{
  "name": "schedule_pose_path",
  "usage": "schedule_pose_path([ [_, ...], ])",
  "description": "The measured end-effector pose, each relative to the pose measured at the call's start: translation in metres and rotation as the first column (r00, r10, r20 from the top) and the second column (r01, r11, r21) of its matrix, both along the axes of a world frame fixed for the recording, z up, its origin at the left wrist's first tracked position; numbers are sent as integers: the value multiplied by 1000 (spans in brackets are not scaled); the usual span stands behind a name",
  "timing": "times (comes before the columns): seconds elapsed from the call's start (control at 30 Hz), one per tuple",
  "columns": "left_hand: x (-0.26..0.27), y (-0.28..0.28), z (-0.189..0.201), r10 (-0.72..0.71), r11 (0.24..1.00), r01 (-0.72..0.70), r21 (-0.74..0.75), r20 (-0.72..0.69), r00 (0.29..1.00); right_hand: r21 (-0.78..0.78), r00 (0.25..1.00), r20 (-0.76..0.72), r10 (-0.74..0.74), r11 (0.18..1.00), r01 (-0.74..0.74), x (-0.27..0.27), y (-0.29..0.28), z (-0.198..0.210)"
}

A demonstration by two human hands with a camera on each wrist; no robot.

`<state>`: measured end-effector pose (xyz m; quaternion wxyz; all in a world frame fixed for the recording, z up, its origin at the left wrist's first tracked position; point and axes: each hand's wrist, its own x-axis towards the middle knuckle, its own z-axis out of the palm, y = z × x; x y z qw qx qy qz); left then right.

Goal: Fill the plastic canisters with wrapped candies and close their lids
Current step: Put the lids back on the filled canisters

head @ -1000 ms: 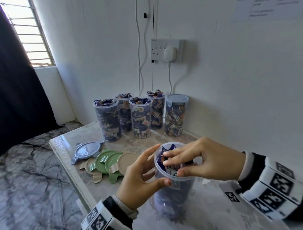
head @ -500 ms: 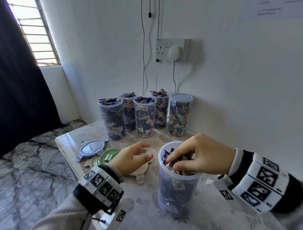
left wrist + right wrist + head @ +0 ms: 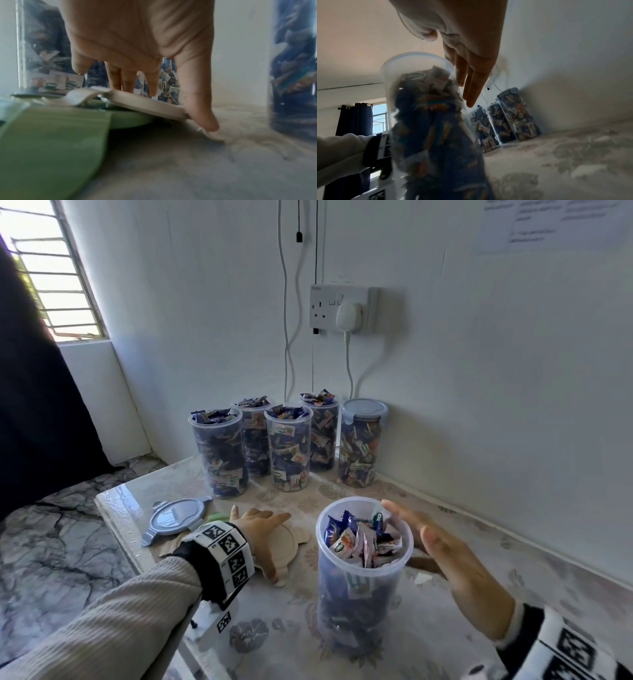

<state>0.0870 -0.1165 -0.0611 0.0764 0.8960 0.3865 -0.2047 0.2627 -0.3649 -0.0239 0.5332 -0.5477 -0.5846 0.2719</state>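
While your left hand (image 3: 262,534) grasps the beige lid (image 3: 282,546), your right hand (image 3: 448,556) stays-free, fingers straight, beside the near canister (image 3: 363,573); five canisters stand far.

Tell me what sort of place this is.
Probably a plain room in a home, not a shop or factory: a small patterned tabletop pushed into a white wall corner, a double wall socket with a white plug in it, and a barred window beside a dark curtain.

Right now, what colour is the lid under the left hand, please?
Beige lid, clearest in the head view.
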Motion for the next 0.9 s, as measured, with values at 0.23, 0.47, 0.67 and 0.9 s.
schedule_pose_path([
  [0.23, -2, 7, -4, -143, 985, 156, 71, -164, 976, -46, 994, -106, -26, 999, 21, -10, -1, -5],
  [0.47, -4, -1, 13, -56, 987, 39, 159, 103, 993, -98, 983, -177, -38, 995, 21, -13, -3, -2],
  [0.67, -10, -19, 79, 335, 851, 124, -510, 710, 619, -122, 968, -237, -77, 991, 49, -16, -4, -5],
  [0.9, 3, -82, 119, -8, 843, 403, -355, 743, 670, -62, 856, -484, -183, 983, 175, -9, -2, 1],
])
